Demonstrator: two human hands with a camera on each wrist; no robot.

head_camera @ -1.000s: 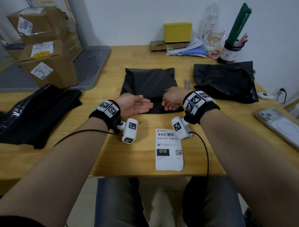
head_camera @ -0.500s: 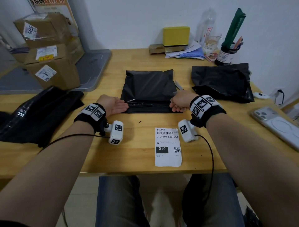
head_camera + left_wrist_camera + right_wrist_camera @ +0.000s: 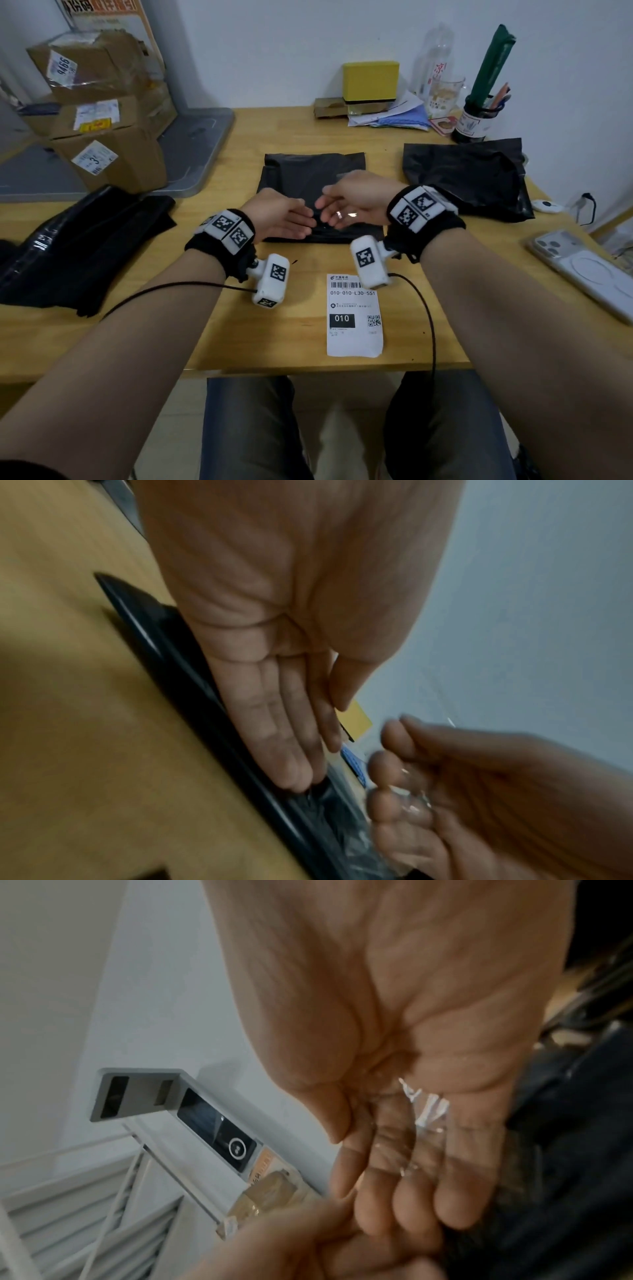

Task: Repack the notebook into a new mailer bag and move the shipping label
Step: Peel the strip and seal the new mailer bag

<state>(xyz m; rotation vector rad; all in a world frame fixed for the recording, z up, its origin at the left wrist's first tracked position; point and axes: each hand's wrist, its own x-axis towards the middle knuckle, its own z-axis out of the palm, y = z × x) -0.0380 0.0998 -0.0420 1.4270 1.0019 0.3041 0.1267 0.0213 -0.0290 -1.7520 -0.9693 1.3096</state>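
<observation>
The black mailer bag (image 3: 308, 171) lies flat mid-table, its near edge folded over. My left hand (image 3: 291, 221) is over that edge with straight fingers, and in the left wrist view its fingertips (image 3: 291, 777) touch the bag (image 3: 192, 674). My right hand (image 3: 342, 205) hovers just above the bag, palm turned inward and fingers relaxed. A crumpled clear film strip (image 3: 428, 1112) lies across its fingers, apart from the thumb. The white shipping label (image 3: 354, 315) lies loose on the table near the front edge. The notebook is not visible.
A second, crumpled black bag (image 3: 462, 174) lies at the right and a pile of black bags (image 3: 78, 240) at the left. A phone (image 3: 589, 270) is at the right edge. Cardboard boxes (image 3: 102, 137), a grey tray (image 3: 195, 147) and desk clutter stand behind.
Half a second ago the hands pressed the bag's near edge at its two ends. Both have come together at the middle, and the right hand has lifted and turned its palm in.
</observation>
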